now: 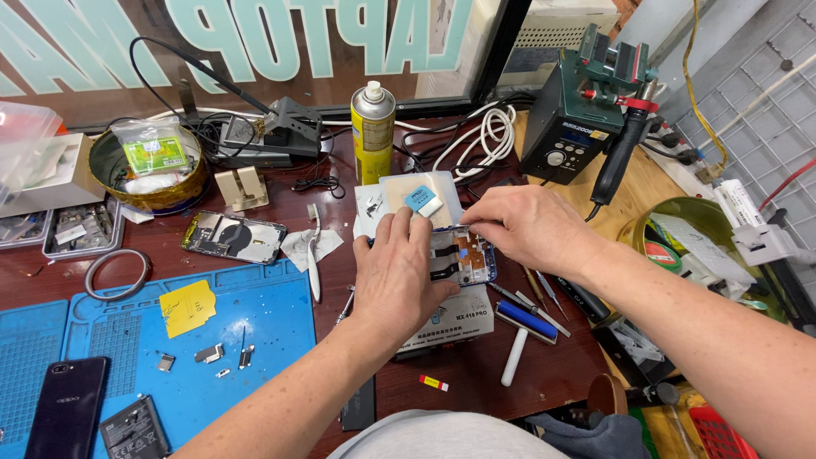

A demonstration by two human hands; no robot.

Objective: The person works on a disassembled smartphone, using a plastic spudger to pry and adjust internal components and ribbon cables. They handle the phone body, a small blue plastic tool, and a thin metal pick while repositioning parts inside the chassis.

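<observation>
The step in hand looks like fine work inside an opened phone [463,259]: it lies face down on a white heating pad [450,319] at the middle of the desk [340,170], its copper-coloured board bared. The left hand [399,272] presses flat on the phone's near-left part, fingers [406,229] together and stretched toward its top edge, holding it steady rather than gripping it. The right hand [531,229] comes in from the phone's right, thumb and forefinger pinched together on what seems a thin metal tool at the phone's upper edge; the tip itself is too small to make out. Whatever follows would call for a light, steady touch, since the parts under the fingers are small and close-set. Just behind the phone lies a pale square plate [421,200] with a small blue block on it, and behind that stands a yellow spray can [372,132]. As for containers: far left of the phone a round brass-coloured tin [149,183] holds a clear bag with a green packet; left of the tin a clear parts tray [81,229] holds small metal bits. Right of the phone a green round tin [680,242] holds tape rolls and papers. A second opened phone [231,236] lies left of the first, beside a blue work mat [255,331].
</observation>
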